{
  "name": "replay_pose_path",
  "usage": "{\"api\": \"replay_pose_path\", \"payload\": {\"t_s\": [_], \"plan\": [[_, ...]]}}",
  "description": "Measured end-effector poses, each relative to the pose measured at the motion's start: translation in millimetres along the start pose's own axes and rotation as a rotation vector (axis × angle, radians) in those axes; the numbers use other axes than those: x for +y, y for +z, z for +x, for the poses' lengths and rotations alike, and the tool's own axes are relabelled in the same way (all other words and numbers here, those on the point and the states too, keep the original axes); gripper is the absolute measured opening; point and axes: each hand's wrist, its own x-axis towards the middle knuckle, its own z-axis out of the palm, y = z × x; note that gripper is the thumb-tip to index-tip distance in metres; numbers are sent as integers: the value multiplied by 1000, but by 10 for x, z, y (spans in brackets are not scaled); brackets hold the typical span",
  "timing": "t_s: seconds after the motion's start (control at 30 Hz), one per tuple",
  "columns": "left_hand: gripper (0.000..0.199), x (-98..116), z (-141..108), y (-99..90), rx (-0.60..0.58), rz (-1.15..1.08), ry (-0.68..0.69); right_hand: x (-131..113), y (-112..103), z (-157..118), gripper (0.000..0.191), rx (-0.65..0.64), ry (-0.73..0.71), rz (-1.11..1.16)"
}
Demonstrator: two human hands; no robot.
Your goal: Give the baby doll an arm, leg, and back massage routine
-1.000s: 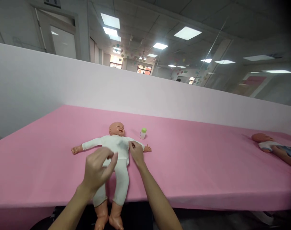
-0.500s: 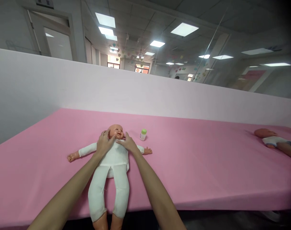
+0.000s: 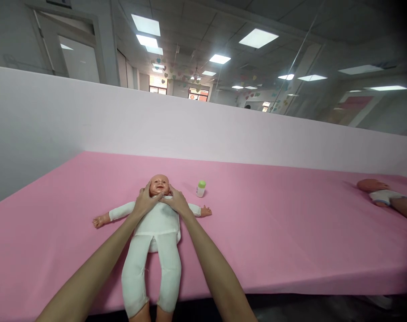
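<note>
A baby doll (image 3: 158, 219) in a white cloth suit lies on its back, arms spread and its lower legs reaching past the table's near edge. My left hand (image 3: 145, 200) cups one side of its head and neck, with the thumb near the chin. From the other side my right hand (image 3: 177, 201) holds the head the same way. Both thumbs come close together under the chin; the fingertips behind the head are hidden. Just right of the doll's head stands a small white bottle with a green cap (image 3: 201, 188), touched by neither hand.
Pink cloth covers the wide table (image 3: 273, 223). At its far right lies a second doll (image 3: 384, 196), partly out of view. A low white wall (image 3: 203, 129) runs along the back, with glass above it. The table's front edge drops off near my forearms.
The doll's head has turned from facing rightward to facing straight up toward me, with both hands moving along on it. The bottle has stayed in place.
</note>
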Motion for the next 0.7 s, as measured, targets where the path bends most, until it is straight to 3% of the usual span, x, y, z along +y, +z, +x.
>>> {"api": "replay_pose_path", "payload": {"t_s": [0.17,0.27,0.37,0.47,0.53,0.57,0.63,0.7], "plan": [[99,-12,-3,21,-64,38,6,-10,18,-59,79,-13,45,-143],[97,86,-34,-4,-97,88,2,0,-17,-100,71,-52,1,-100],[95,311,-107,-37,42,183,93,60,-129,-114,56,-76,-49,-32],[83,638,-208,-1,177,139,373,202,-332,-112,52,110,-50,-45],[70,869,-249,101,121,-31,478,340,-502,-121,48,322,-65,-108],[65,976,-253,178,55,-180,439,417,-587,-135,47,415,-76,-151],[57,1155,-224,370,-111,-529,215,583,-737,-179,47,543,-84,-234],[55,1266,-158,587,-259,-776,-21,755,-835,-235,49,587,-78,-293]]}}
